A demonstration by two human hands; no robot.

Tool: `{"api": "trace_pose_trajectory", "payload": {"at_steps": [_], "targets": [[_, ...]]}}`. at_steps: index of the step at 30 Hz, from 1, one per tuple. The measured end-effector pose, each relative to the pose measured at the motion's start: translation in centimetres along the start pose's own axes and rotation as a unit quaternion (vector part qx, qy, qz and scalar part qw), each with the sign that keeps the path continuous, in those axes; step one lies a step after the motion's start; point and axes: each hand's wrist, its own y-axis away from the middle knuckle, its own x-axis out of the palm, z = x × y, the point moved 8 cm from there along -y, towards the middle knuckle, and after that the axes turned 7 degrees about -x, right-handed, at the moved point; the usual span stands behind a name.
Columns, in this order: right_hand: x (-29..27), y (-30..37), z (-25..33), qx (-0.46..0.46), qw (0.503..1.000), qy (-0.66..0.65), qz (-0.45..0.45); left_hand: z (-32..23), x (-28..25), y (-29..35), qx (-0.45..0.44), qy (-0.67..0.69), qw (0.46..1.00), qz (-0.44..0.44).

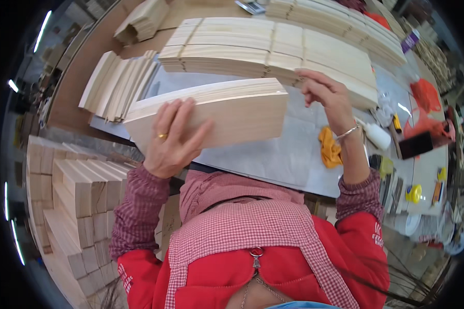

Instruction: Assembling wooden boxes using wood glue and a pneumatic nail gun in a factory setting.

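A thick stack of pale wooden boards stands on its long edge at the front of the table, thin layers showing along its top. Across its near face lies my left hand, fingers spread and their tips reaching over the upper edge; a ring is on one finger. Off the stack's right end, my right hand is raised with its index finger stretched out and the others partly bent. Nothing shows in it. Behind it lie long tied bundles of boards.
Loose wooden slats lie at the table's left. Stacked wooden blocks rise at my left side. On the right are an orange cloth, a white bottle, a dark phone-like slab and a yellow tape roll.
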Motion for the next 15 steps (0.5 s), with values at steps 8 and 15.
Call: {"api": "trace_pose_trajectory", "payload": {"at_steps": [8,15], "targets": [[2.6,2.2,-1.1,-0.108,0.98,0.066,0.15,-1.1,-0.4,1.7,0.049,-0.038,0.998,0.008],[3.5,4.0,-0.4,-0.136,0.955,0.163,0.208,-1.0,-0.3,1.5,0.042,-0.027,0.999,0.004]]}}
